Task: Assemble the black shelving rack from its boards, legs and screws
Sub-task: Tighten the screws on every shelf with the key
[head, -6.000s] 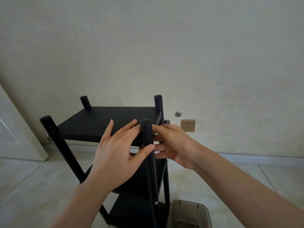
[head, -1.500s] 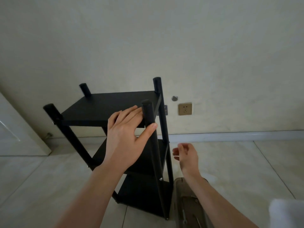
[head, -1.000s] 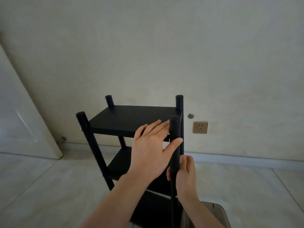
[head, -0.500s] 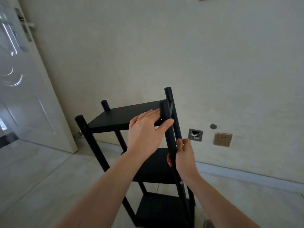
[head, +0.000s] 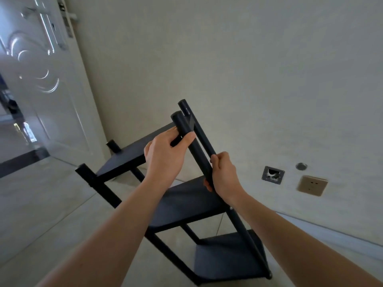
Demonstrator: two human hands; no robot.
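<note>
The black shelving rack (head: 192, 199) stands on the tiled floor, leaning to the left in view, with three boards held between four round legs. My left hand (head: 165, 156) grips the near right corner of the top board (head: 128, 152), thumb pressed against the near right leg (head: 196, 150). My right hand (head: 224, 177) wraps around that same leg a little lower, above the middle board. The bottom board (head: 226, 257) shows near the floor. No loose screws or tools are visible.
A white door (head: 41, 83) stands open at the left with a dark threshold beyond it. The cream wall behind carries an open junction box (head: 272, 175), a round cap (head: 301, 166) and a gold socket (head: 312, 185). A white skirting runs along the wall's foot.
The view has swung left and the rack now leans more in the frame. My left hand's fingers have curled round the top board's corner. My right hand keeps its grip on the leg.
</note>
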